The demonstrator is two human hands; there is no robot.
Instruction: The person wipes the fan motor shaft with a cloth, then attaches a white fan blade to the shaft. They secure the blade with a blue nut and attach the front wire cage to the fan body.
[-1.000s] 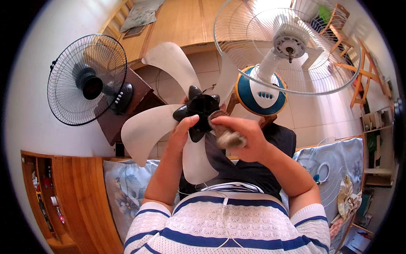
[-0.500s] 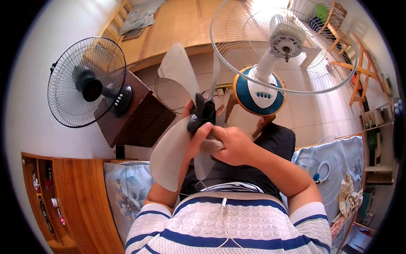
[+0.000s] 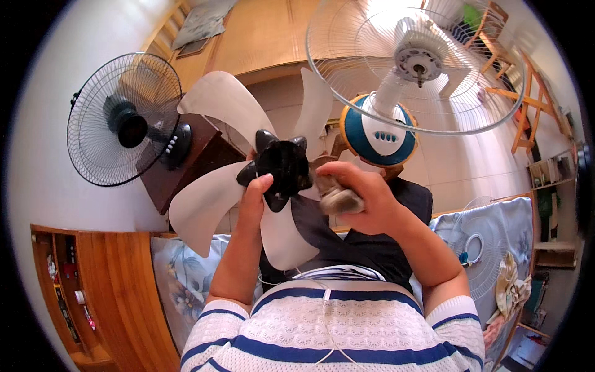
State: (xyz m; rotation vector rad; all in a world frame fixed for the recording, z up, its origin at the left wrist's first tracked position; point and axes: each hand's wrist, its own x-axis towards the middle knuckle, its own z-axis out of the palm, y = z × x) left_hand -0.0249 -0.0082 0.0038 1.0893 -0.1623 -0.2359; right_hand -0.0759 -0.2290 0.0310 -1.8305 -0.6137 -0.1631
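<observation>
Pale plastic fan rotor with a black star-shaped hub (image 3: 281, 168) is held over the black-trousered lap (image 3: 378, 251). The left hand's grip (image 3: 253, 196) grasps it near the hub, thumb in front, other fingers mostly hidden behind. The right hand's grip (image 3: 372, 198) is closed around a crumpled grey-brown cloth (image 3: 339, 199); whether cloth meets hub is unclear. Farther off, a white-and-teal fan (image 3: 418, 59) has its round wire guard (image 3: 427, 133) cut off above.

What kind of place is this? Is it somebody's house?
Probably a room in a home, maybe a bedroom: I can see what looks like a wide wooden bed, a blue floral seat cover and a black table fan.
</observation>
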